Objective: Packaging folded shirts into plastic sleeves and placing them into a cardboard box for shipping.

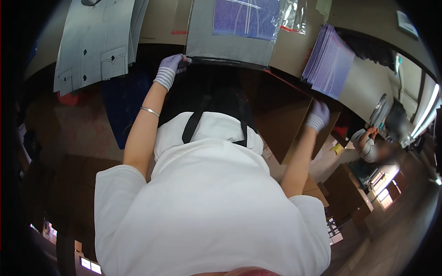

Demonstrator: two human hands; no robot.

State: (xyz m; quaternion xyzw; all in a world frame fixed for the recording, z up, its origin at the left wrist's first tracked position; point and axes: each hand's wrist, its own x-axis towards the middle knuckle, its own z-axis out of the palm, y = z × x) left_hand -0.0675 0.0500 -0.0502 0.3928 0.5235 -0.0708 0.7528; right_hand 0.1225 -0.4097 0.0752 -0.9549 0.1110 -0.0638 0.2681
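My left hand [172,67], in a pale purple glove with a striped cuff, is at the table's near edge, by the near left corner of a flat grey panel [230,51]. Its fingers are bent together at that corner; what lies between them is too small to make out. On the panel rests a blue-purple printed sheet [246,18] with pale curved lines. My right hand [318,114], gloved alike, is off the table edge, below a fanned stack of similar blue-purple sheets [326,64]. Motion smears its fingers.
Grey pieces printed like a buttoned shirt front [94,48] overhang the table edge at left. A clear plastic bag with a red strip [293,17] lies right of the panel. Brown cartons [281,117] stand beneath the table. Another person [368,145] is at far right.
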